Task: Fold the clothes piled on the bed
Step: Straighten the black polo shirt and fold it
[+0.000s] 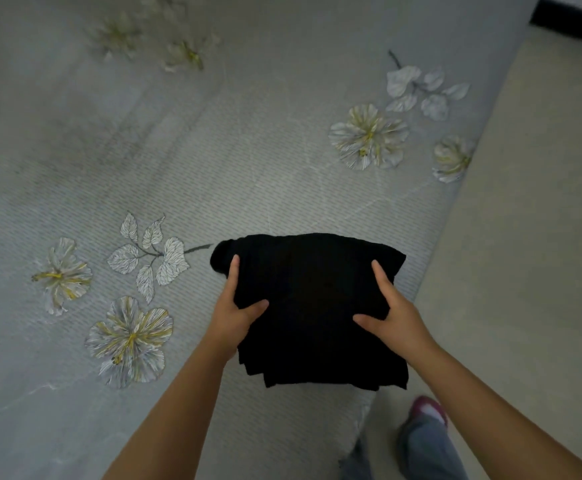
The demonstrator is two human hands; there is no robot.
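A black garment (312,306), folded into a thick rectangular bundle, sits near the bed's right corner. My left hand (235,306) grips its left edge, thumb on top and fingers going underneath. My right hand (391,315) grips the right edge the same way, thumb across the top. Several layered edges show at the bundle's near end, which overhangs the bed corner. No other clothes appear in this view.
The bed (213,161) is covered by a grey sheet printed with pale flowers and leaves. Its right edge runs diagonally beside a beige floor (531,209). My leg and a pink-soled shoe (428,412) stand at the bed corner. A dark baseboard (573,20) lies at top right.
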